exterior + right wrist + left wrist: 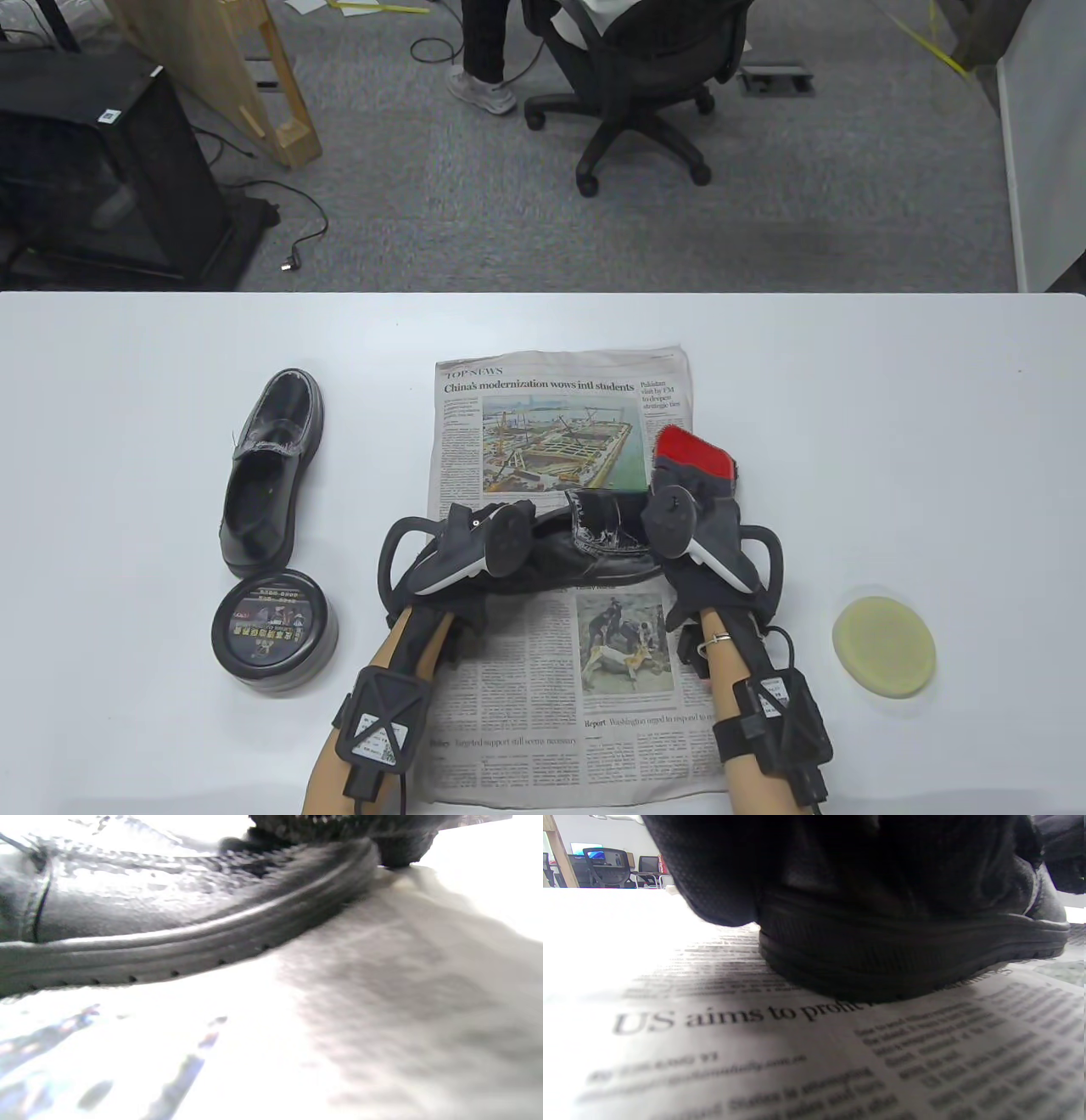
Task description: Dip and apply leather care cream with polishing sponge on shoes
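Observation:
A black leather shoe (594,543) lies across a newspaper (543,696), toe to the right. My left hand (475,543) grips its heel end; the left wrist view shows the heel (903,955) on the paper under the gloved fingers (721,870). My right hand (687,488) holds a red-backed brush (694,454) over the toe end. In the right wrist view the dark bristles (339,825) sit at the shoe's toe (169,912). A round yellow sponge (884,647) lies on the table to the right. A closed cream tin (273,630) stands at the left.
A second black shoe (270,475) lies on the white table (127,407) left of the newspaper, just behind the tin. Beyond the table's far edge are a carpeted floor, an office chair (636,76) and a black cabinet (102,170).

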